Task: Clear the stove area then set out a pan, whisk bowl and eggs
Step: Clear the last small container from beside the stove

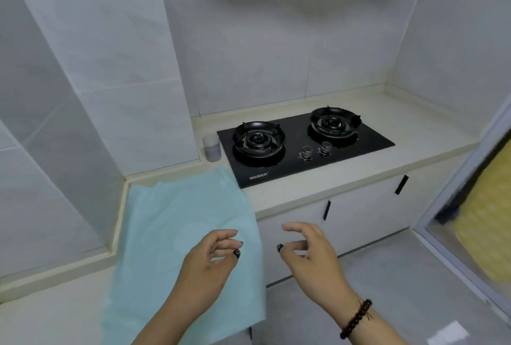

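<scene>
Neither hand grips anything: left hand (213, 259) and right hand (309, 253) hover loose-fingered, low centre. Lift the cloth (179, 234), lower left beside the stove (304, 148), by two corners; then the cup (211, 148).

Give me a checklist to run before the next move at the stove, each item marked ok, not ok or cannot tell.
1. Left hand free: ok, fingers loosely curled, holding nothing, above the light blue cloth.
2. Right hand free: ok, relaxed and holding nothing.
3. Burners of the black glass two-burner gas stove bare: ok, nothing stands on either.
4. Stove area cleared: not ok, the cloth lies on the cream countertop beside the stove, and a small translucent grey cup stands at its left edge.
5. Flames off: cannot tell; none shows.
6. Pan, whisk bowl and eggs set out: not ok, none in view.
</scene>
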The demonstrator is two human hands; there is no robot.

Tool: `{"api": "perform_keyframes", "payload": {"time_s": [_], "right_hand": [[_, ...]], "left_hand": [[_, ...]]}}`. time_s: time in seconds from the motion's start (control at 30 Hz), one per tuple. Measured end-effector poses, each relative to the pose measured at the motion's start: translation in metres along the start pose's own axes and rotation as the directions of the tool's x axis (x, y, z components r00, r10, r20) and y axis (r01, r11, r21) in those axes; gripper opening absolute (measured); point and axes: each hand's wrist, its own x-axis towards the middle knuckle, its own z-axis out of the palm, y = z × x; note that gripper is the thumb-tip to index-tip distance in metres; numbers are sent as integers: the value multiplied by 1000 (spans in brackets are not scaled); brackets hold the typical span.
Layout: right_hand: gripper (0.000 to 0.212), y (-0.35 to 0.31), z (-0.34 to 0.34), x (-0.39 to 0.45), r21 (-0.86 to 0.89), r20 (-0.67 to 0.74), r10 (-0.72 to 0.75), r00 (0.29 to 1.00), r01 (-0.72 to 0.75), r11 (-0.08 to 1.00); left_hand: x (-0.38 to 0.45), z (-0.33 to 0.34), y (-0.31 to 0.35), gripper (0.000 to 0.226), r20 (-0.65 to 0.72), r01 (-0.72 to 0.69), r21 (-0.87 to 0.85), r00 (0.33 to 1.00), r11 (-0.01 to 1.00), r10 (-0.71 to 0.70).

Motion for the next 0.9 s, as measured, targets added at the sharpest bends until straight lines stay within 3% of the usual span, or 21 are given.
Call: {"api": "perform_keyframes", "payload": {"time_s": [0.17, 0.3, 0.43, 0.67, 0.9], "right_hand": [[28, 11, -24, 85, -29, 194, 9, 981, -3, 1000], [30, 12, -59, 158, -92, 311, -45, 949, 77, 993], [28, 4, -77, 223, -104, 368, -78, 927, 125, 987], [31, 2, -65, 296, -38, 456, -67, 887, 95, 995], [29, 4, -29, 376, -85, 546, -36, 837, 99, 991]], "left_hand": [[84, 43, 11, 30, -168, 1, 1, 986, 1000, 0], [137, 79, 26, 30, -307, 34, -64, 950, 997, -52], [178, 97, 40, 29, -375, 51, -59, 925, 997, -69], [242, 78, 36, 29, -456, 122, -21, 882, 992, -118], [342, 39, 15, 32, -474, 138, 2, 872, 990, -121]]}}
